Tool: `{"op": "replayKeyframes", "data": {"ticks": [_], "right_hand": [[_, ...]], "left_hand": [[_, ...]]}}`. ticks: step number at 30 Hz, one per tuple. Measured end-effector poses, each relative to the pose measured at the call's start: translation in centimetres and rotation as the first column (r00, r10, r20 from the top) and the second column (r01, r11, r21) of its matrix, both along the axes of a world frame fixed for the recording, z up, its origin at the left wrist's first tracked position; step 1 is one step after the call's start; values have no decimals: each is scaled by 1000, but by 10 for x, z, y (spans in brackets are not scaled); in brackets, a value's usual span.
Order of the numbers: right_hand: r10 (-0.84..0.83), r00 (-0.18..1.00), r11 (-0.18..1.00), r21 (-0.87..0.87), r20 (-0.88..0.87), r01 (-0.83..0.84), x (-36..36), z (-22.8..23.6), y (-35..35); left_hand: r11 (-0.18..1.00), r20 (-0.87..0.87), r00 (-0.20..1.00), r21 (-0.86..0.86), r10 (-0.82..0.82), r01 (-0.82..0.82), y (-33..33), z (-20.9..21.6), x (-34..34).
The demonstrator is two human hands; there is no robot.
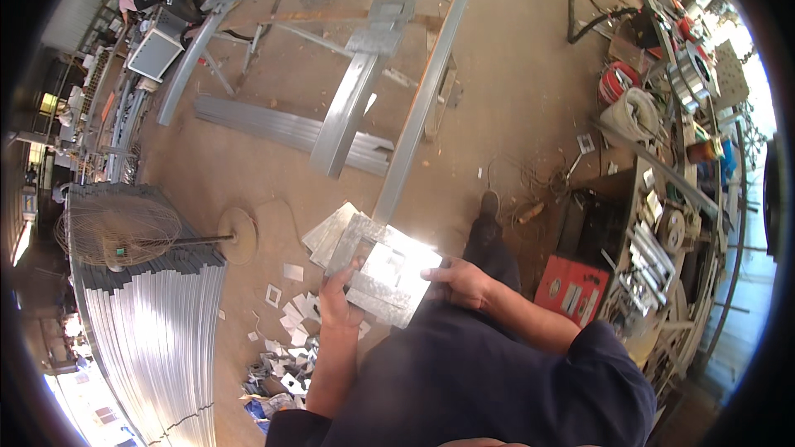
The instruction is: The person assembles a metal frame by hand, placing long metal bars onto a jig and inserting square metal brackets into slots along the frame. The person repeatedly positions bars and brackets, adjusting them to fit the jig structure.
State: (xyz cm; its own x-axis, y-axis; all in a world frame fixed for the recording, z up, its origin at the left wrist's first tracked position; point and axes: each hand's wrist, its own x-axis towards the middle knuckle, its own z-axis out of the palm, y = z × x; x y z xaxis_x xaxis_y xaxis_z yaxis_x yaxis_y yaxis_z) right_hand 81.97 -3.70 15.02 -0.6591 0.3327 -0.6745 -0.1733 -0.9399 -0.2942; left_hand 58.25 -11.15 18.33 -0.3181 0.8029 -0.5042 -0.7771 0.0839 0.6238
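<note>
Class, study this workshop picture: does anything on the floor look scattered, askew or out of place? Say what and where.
Yes. Small cut sheet-metal offcuts lie scattered loosely on the dirt floor beside the stacked metal profiles, not piled. Both the left hand and the right hand hold a square galvanised plate, its glare hiding surface detail.

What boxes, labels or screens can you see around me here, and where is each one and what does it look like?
Red box: on the floor to the right of the right hand, rectangular, red with pale label patches on top.
Grey panel: far upper left, near another person; flat, rectangular, pale-framed, possibly a screen; too small to tell.
Held metal plates: shiny and bare, no label visible; left hand grips the near edge.
</note>
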Motion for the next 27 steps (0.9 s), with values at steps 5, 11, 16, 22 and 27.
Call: {"op": "replayKeyframes", "data": {"ticks": [5,11,16,22,27], "right_hand": [[-71,997,988,137,27,67,68,-54,112],[-297,943,952,126,151,280,157,6,249],[-518,827,847,265,217,461,230,-1,364],[-693,689,686,488,212,539,301,-6,524],[-813,528,578,450,246,681,293,35,687]], "left_hand": [[995,14,999,-89,-53,54,137,-9,74],[998,27,1000,-68,-11,13,277,-21,144],[992,36,999,-121,-25,29,391,-19,174],[983,3,997,-169,-75,75,546,-11,198],[972,58,993,-210,-100,110,672,-48,196]]}}
